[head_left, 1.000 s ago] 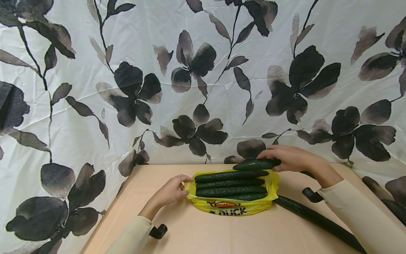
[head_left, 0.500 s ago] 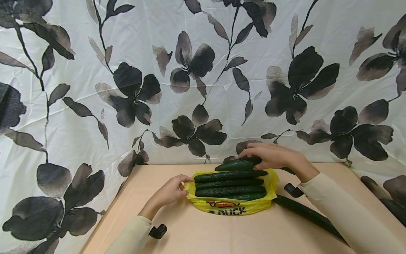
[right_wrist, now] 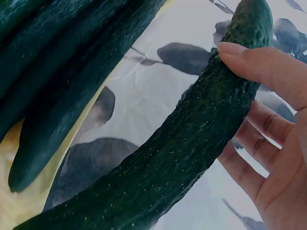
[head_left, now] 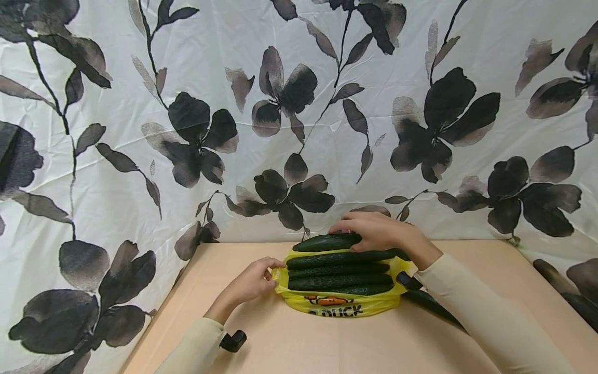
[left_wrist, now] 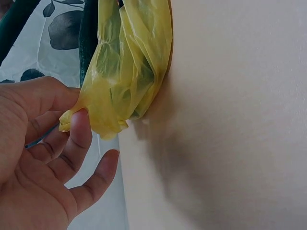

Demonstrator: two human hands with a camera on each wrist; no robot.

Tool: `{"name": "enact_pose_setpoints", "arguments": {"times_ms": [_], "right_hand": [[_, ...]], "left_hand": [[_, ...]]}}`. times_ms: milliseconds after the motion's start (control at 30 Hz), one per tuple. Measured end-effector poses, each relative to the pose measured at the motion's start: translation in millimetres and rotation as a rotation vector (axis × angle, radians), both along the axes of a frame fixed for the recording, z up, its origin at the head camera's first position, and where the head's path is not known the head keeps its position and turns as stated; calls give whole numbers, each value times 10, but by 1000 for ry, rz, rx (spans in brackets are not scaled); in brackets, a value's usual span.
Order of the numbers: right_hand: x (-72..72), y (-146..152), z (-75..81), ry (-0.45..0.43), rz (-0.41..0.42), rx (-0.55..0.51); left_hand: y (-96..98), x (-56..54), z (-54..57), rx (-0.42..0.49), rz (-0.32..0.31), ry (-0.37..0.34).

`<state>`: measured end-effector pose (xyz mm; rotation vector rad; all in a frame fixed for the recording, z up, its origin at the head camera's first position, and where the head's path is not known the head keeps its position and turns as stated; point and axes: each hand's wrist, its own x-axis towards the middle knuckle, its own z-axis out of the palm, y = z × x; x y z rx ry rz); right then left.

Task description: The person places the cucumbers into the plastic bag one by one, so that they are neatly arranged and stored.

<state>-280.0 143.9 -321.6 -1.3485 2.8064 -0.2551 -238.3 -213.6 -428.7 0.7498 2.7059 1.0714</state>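
Observation:
A yellow plastic bag with a duck print lies on the table, its mouth spread over several dark green cucumbers laid side by side. At the bag's left end my left hand pinches the gathered plastic between thumb and fingertips. My right hand grips another cucumber and holds it above the far edge of the bag. In the right wrist view this cucumber is slightly curved, with thumb and fingers round its upper part, apart from the bagged row.
One long cucumber lies on the table to the bag's right, partly hidden by the right sleeve. Behind the tan table hangs a white cloth printed with dark flowers.
My right hand has carried its cucumber leftward, from beyond the bag's right end to over its far side. The left hand has stayed at the bag's left end.

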Motion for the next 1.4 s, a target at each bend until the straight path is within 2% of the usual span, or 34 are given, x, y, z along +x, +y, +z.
{"name": "enact_pose_setpoints", "arguments": {"times_ms": [167,367,567,900,1100,1267,1400], "right_hand": [[40,-142,-32,5,-10,-1],[75,-234,-178,63,-9,41],[76,-306,-306,103,-2,64],[75,-446,-329,153,19,59],[75,-441,-490,179,15,111],[63,-434,-628,192,-7,150],[64,-438,-693,199,1,142]], "left_hand": [[-13,5,-5,3,1,5],[-28,35,-2,-6,4,-14],[-22,43,7,-1,3,-4],[-12,29,14,-12,17,-12],[-7,30,10,-4,32,-30],[-6,24,-13,0,24,-9],[5,14,-7,1,19,4]]}}
